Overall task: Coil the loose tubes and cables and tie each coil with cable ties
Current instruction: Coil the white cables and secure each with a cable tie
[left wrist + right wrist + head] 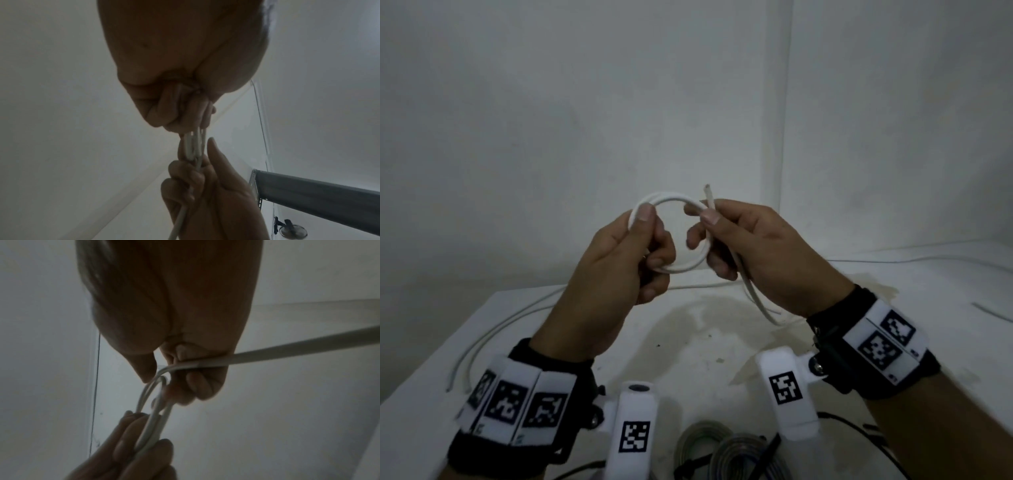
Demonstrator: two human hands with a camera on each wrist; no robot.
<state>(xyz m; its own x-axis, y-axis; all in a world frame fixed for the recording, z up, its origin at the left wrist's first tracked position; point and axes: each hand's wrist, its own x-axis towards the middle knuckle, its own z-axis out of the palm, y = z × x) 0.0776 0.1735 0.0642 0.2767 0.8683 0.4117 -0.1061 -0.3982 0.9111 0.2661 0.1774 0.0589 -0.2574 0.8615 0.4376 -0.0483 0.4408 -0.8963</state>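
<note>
A thin white tube is wound into a small coil (690, 265) held in the air above the white table (698, 346). My left hand (643, 236) pinches the coil's left side between thumb and fingers. My right hand (717, 233) grips the coil's right side together with the tube's free end (709, 196), which sticks up past the thumb. The tube's tail (760, 301) hangs down from the right hand. The left wrist view shows the coil strands (195, 146) edge-on between both hands. In the right wrist view the coil (152, 423) runs from my fingers to the left hand (131, 447).
More loose white tube (493, 329) lies on the table at the left and another run (914, 258) along the back right. Two tied grey coils (726, 448) sit at the near edge with black cable (859, 428) beside them. A white wall stands close behind.
</note>
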